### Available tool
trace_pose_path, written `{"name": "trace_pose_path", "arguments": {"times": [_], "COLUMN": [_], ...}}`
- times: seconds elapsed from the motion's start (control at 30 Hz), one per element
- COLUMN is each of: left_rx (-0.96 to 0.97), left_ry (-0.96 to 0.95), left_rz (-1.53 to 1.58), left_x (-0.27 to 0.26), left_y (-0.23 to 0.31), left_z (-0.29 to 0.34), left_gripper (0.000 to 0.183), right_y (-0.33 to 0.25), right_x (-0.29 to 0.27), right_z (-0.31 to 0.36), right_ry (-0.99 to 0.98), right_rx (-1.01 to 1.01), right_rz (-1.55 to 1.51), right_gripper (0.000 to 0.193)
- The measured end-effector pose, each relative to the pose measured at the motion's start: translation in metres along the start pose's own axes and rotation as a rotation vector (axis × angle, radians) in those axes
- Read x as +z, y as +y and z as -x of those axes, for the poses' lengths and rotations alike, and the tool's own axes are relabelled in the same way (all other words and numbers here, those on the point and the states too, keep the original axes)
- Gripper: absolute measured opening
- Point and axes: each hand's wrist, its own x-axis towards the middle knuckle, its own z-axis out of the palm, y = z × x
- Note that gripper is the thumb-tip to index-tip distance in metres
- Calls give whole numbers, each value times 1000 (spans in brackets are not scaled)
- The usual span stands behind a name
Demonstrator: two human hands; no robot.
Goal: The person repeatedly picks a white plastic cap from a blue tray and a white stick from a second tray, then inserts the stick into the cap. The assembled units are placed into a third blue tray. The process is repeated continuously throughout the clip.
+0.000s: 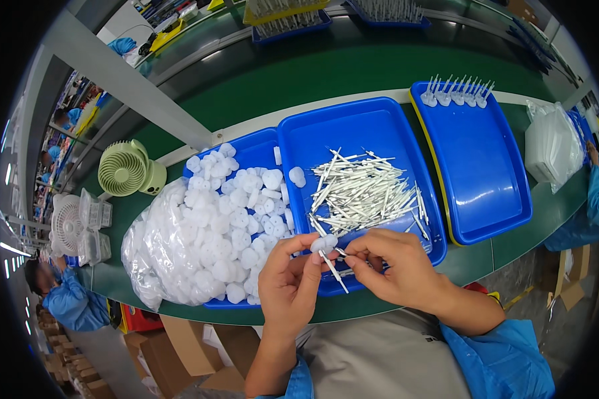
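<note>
Evidently mid-assembly: the left hand [287, 282] pinches a white cap [323, 244] above the counter's [353, 307] near edge, while the right hand [399, 263] holds a thin white stick [333, 270] at it. Next, I'd judge, comes seating them squarely.

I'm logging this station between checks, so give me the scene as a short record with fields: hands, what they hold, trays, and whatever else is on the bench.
left hand: pinches a small white round plastic cap with a thin white stick hanging below it
right hand: fingertips meet the left at the stick
middle blue plastic tray: loose pile of white sticks
left blue tray: heap of white caps, clear bag beside
right blue tray: row of assembled pieces on far rim
bench: green surface, pale green fan
</note>
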Motion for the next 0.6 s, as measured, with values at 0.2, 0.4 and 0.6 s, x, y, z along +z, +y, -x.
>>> {"name": "trace_pose_path", "arguments": {"times": [0.2, 0.4, 0.6], "left_rx": [77, 121, 26], "left_ry": [-48, -68, -49], "left_rz": [-93, -88, -7], "left_x": [-6, -9, -10], "left_y": [-4, -3, -2], "left_z": [0, -2, 0], "left_gripper": [28, 28, 25], "right_y": [-4, -3, 0], "right_x": [-3, -2, -2], "right_z": [1, 2, 2], "right_ry": [-7, -36, -64], "right_rx": [73, 23, -37], "right_rz": [-75, -55, -37], "right_gripper": [9, 12, 14]}}
